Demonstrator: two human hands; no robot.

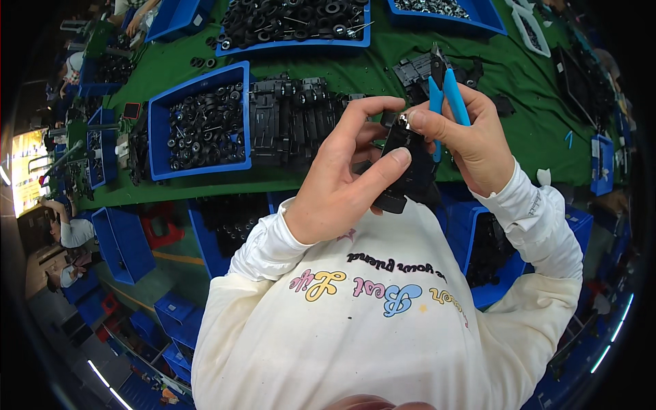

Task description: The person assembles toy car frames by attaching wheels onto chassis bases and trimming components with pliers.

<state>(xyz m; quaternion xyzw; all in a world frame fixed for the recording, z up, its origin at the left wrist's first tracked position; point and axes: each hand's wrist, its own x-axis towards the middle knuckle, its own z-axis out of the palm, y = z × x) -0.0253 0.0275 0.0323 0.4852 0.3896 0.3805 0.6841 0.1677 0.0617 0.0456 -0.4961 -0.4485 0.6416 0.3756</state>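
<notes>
black part (417,171) pinched by both hands' curled fingers (384,173).

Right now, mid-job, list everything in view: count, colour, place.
Blocky plastic part: one, black, between both hands
Long-handled pliers: one, blue handles, right hand
Rectangular plastic wheel bin: one, blue, table left
Large plastic tyre bin: one, blue, table far side
Plastic bin of silvery pieces: one, blue, far right
Ribbed plastic frames: many, black, beside wheel bin and beyond pliers
Cloth: one, green, over table
Plastic floor bins: several, blue, below table
Plastic stool: at least one, red, floor left
Co-workers: several, light clothing, left edge
Printed sweatshirt: one, cream, lower centre
Left hand: one, bare, centre
Right hand: one, bare, right of centre
</notes>
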